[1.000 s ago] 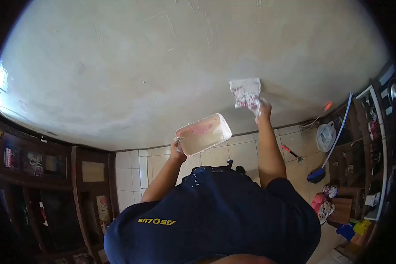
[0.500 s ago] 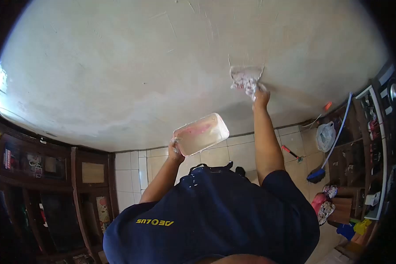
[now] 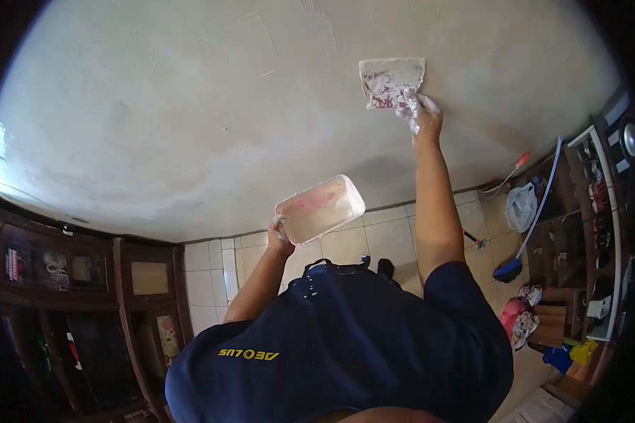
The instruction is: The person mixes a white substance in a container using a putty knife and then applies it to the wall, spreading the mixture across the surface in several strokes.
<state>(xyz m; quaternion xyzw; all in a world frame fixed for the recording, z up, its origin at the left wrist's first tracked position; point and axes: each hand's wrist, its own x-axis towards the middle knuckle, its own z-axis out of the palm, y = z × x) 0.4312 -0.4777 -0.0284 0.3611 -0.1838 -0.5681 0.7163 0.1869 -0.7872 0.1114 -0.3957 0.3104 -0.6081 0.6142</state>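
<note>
My right hand [image 3: 422,116], smeared with white paste, grips a wide putty scraper [image 3: 394,81] that lies against the pale wall [image 3: 226,77]. Paste and reddish patches cover the scraper's face. Lower down, my left hand [image 3: 281,236] is closed on the short left end of a rectangular plastic tub [image 3: 321,209]. The tub tilts so its inside shows, with whitish and pink residue on the bottom and paste along the rim. Raised streaks and scratches mark the wall above the scraper.
Dark wooden cabinets [image 3: 56,282] stand at the left. On the right are a broom [image 3: 508,269] with a blue handle, a plastic bag [image 3: 521,208] and a shelf [image 3: 600,211] of shoes. A tool with a green end [image 3: 480,244] lies on the tiled floor [image 3: 388,243].
My right hand has moved up the wall with the scraper, whose face now shows more fully. The tub in my left hand has barely shifted.
</note>
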